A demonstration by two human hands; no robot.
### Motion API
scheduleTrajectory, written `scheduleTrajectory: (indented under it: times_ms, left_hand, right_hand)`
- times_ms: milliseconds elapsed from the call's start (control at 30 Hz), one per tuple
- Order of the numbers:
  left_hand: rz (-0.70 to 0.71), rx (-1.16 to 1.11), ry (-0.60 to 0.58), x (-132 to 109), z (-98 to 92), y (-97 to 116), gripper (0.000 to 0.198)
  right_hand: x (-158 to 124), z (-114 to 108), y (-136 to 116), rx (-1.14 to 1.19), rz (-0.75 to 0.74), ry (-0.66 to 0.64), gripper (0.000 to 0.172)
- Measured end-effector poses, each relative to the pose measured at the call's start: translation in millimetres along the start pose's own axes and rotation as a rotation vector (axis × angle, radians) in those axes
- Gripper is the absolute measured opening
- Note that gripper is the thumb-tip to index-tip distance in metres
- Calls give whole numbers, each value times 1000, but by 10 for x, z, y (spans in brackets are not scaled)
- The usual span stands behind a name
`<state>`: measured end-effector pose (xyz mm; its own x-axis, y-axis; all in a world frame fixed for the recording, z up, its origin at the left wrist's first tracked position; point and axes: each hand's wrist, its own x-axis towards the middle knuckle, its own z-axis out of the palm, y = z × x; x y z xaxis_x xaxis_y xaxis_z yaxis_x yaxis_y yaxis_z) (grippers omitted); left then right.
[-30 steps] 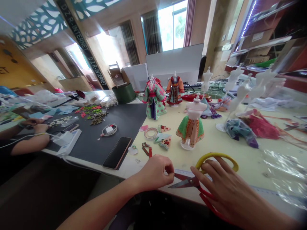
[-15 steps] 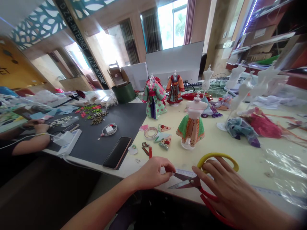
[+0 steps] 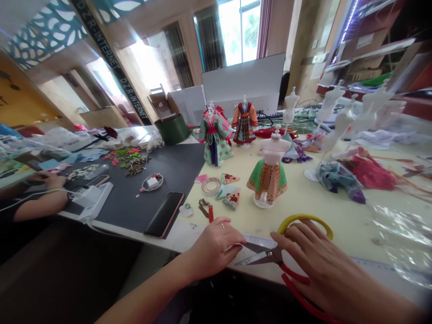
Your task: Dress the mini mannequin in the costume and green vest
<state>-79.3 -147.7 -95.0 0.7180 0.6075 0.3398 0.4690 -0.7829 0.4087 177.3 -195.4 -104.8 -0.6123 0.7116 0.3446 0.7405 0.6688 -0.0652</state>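
My right hand (image 3: 320,265) grips a pair of scissors (image 3: 263,256) at the near table edge, fingers by the yellow handle loop (image 3: 305,219) and palm over the red one. The blades stand slightly apart and point left. My left hand (image 3: 216,245) lies knuckles up with curled fingers, fingertips pinched right at the blade tips. What they pinch is hidden. A clear ruler (image 3: 258,241) lies under the blades. Just beyond stands a white doll mannequin in a green and orange skirt (image 3: 269,177).
Small fabric pieces (image 3: 232,198) and a tape roll (image 3: 211,185) lie past my left hand, with a phone (image 3: 164,214) on the black mat. More dressed mannequins (image 3: 214,135) and bare mannequins (image 3: 337,128) stand behind. Another person's arms (image 3: 40,198) rest at far left. Clear plastic (image 3: 401,225) lies right.
My left hand has rolled flatter, knuckles up, and slid closer over the blade tips. My right hand and the scissors have hardly moved.
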Motion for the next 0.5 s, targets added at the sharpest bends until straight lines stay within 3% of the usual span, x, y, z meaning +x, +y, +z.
scheduleTrajectory:
  times_ms: [500]
  left_hand:
    - [106,109,39,-41,25,-43,19]
  right_hand:
    - [9,22,2,4,30,-11,54]
